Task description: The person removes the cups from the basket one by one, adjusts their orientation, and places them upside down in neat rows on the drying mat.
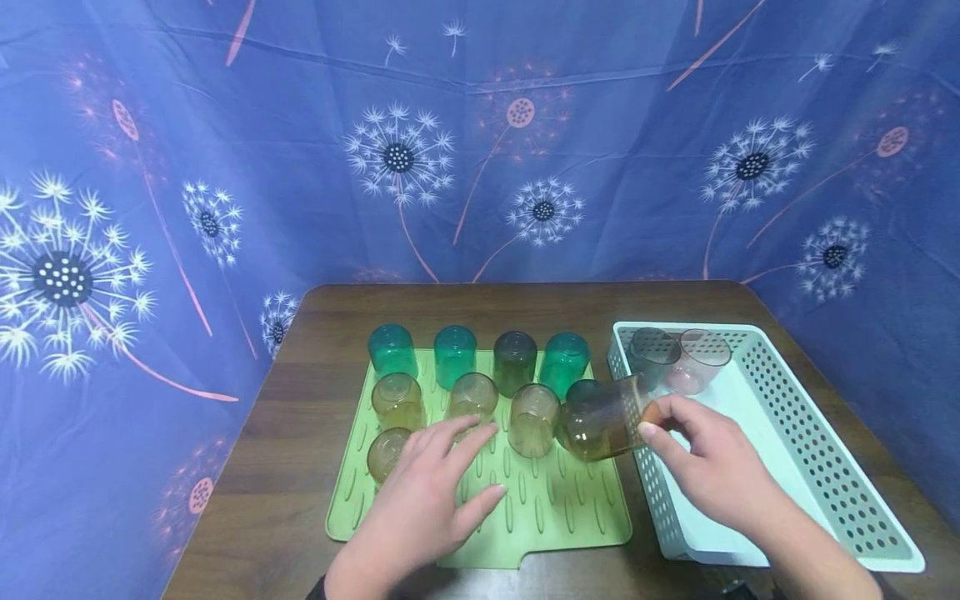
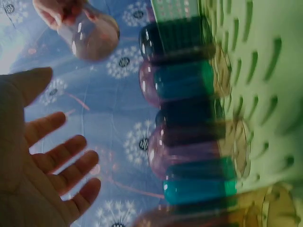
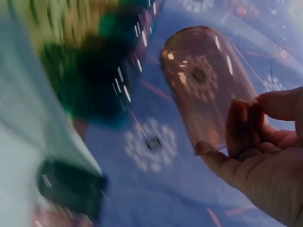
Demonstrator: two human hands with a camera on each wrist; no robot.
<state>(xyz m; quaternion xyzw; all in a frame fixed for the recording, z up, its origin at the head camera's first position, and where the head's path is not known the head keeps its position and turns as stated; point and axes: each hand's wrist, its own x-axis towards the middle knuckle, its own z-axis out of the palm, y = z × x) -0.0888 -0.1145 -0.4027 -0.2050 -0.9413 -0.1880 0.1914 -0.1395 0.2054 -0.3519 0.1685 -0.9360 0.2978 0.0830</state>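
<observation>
My right hand (image 1: pixel 716 467) pinches a clear amber glass (image 1: pixel 600 425) at its rim with thumb and fingers. The glass is tipped on its side, base toward the left, over the right edge of a green drying mat (image 1: pixel 555 517). In the right wrist view the fingers reach inside the rim. My left hand (image 1: pixel 427 487) hovers over the mat's front left with fingers spread, holding nothing. Close by it stand an upside-down amber glass (image 1: pixel 386 454) and another amber glass (image 1: pixel 472 396), partly covered by the fingers.
Teal glasses (image 1: pixel 454 358) and a dark grey glass (image 1: pixel 514 364) stand upside down along the mat's back. A pale mint basket (image 1: pixel 832 442) at right holds a grey glass (image 1: pixel 651 354) and a pinkish glass (image 1: pixel 693 367). A blue dandelion-print cloth (image 1: pixel 465 167) hangs behind the wooden table (image 1: pixel 255 467).
</observation>
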